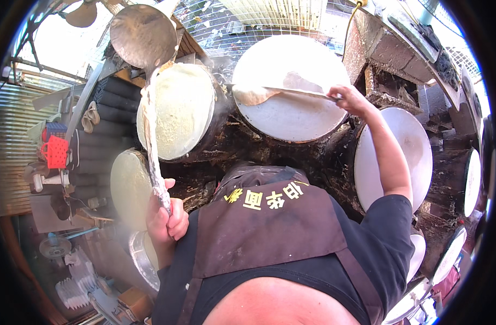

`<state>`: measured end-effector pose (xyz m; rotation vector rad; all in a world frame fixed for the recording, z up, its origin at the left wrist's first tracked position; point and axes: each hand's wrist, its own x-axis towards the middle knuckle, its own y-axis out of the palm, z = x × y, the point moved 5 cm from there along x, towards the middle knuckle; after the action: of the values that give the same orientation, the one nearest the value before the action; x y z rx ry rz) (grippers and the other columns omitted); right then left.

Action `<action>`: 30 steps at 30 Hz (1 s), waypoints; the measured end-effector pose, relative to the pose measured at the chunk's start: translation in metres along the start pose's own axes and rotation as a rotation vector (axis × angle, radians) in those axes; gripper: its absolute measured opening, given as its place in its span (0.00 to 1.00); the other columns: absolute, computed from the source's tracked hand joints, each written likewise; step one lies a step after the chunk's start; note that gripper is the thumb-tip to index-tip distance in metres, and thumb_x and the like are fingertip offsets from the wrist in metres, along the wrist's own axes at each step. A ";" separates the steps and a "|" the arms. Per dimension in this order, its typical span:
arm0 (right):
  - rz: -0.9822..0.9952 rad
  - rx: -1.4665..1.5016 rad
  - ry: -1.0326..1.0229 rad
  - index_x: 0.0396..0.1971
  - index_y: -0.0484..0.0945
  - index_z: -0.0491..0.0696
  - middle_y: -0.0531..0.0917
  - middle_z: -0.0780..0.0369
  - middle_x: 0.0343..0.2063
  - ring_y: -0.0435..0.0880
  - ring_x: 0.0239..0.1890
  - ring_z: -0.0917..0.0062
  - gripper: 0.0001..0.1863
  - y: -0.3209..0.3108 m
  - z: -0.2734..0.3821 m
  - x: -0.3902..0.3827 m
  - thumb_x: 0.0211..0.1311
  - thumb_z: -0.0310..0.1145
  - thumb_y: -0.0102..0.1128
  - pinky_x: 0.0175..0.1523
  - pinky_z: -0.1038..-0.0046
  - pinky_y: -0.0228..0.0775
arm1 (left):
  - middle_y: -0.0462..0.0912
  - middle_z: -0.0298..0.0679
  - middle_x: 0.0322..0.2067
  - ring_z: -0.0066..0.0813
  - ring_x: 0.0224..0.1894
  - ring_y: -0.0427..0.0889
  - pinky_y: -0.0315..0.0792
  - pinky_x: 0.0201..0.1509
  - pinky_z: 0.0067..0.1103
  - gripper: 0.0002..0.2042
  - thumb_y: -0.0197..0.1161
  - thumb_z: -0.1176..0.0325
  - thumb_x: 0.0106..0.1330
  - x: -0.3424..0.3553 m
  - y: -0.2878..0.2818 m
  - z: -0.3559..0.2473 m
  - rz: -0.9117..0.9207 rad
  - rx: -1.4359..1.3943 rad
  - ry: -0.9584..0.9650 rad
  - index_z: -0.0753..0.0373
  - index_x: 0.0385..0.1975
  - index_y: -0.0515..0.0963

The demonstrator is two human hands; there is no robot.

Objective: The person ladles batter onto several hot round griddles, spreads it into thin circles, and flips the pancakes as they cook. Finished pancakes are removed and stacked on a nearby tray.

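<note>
My left hand (166, 216) is closed around the batter-smeared handle of a long ladle (143, 37). The ladle's broad round bowl is raised at the upper left, beyond a round pan (180, 116) covered with a pale yellowish sheet. In my right hand (350, 101), fingers wrapped, is one end of a long thin spatula (297, 92). It lies across a large white round pan (291, 122) in front of me. A whitish batter patch (254, 96) shows at the spatula's left end; whether it clings to the blade or the pan, I cannot tell.
Another pale round pan (130, 189) stands at my left, near a metal-rimmed round vessel (144, 257). To my right are a white pan (394, 154) and several more round ones on a dark, crusted stove. A red basket (55, 151) hangs at the far left. Wire mesh (215, 32) lies beyond.
</note>
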<state>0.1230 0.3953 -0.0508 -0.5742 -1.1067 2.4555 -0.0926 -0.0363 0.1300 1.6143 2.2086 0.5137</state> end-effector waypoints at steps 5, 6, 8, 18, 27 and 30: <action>-0.138 0.032 0.033 0.37 0.82 0.49 0.83 0.59 0.39 0.81 0.45 0.70 0.13 -0.019 -0.034 -0.021 0.52 0.19 0.57 0.53 0.69 0.71 | 0.61 0.30 0.16 0.15 0.09 0.57 0.54 0.08 0.15 0.28 0.50 0.60 0.73 -0.003 0.002 0.005 -0.036 -0.028 -0.015 0.61 0.68 0.49; -0.217 0.063 0.070 0.36 0.82 0.48 0.83 0.58 0.38 0.81 0.45 0.69 0.11 -0.011 -0.036 -0.016 0.53 0.20 0.58 0.52 0.69 0.71 | 0.61 0.30 0.16 0.15 0.09 0.57 0.54 0.08 0.15 0.28 0.50 0.60 0.73 -0.002 0.004 0.005 -0.026 -0.038 -0.028 0.61 0.68 0.49; -0.255 0.005 -0.017 0.38 0.81 0.48 0.83 0.57 0.38 0.80 0.44 0.66 0.13 -0.002 -0.024 -0.012 0.52 0.18 0.58 0.52 0.69 0.71 | 0.60 0.30 0.16 0.14 0.09 0.56 0.54 0.08 0.15 0.28 0.49 0.60 0.74 0.002 0.007 0.007 -0.008 -0.057 -0.046 0.61 0.69 0.48; -0.359 0.183 0.124 0.40 0.79 0.46 0.81 0.60 0.31 0.80 0.34 0.72 0.16 0.028 0.005 -0.174 0.51 0.16 0.55 0.40 0.72 0.71 | 0.60 0.30 0.17 0.13 0.09 0.55 0.55 0.09 0.13 0.27 0.48 0.62 0.74 0.005 -0.020 0.005 0.104 -0.148 -0.096 0.63 0.68 0.48; -0.371 0.926 0.246 0.64 0.64 0.52 0.75 0.66 0.23 0.70 0.17 0.86 0.26 0.230 0.190 -0.035 0.65 0.29 0.49 0.20 0.80 0.66 | 0.60 0.32 0.17 0.14 0.09 0.55 0.54 0.08 0.13 0.29 0.48 0.64 0.74 0.018 -0.065 -0.029 0.258 -0.158 -0.150 0.63 0.69 0.44; -0.468 0.821 0.308 0.63 0.64 0.51 0.75 0.65 0.21 0.72 0.16 0.83 0.24 0.261 0.199 -0.003 0.67 0.30 0.48 0.20 0.77 0.69 | 0.61 0.33 0.17 0.14 0.08 0.55 0.54 0.06 0.13 0.30 0.48 0.65 0.74 0.016 -0.079 -0.041 0.316 -0.160 -0.138 0.63 0.70 0.43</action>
<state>-0.0217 0.1118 -0.1304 -0.3492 -0.0477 2.0534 -0.1828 -0.0464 0.1259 1.8595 1.7761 0.6256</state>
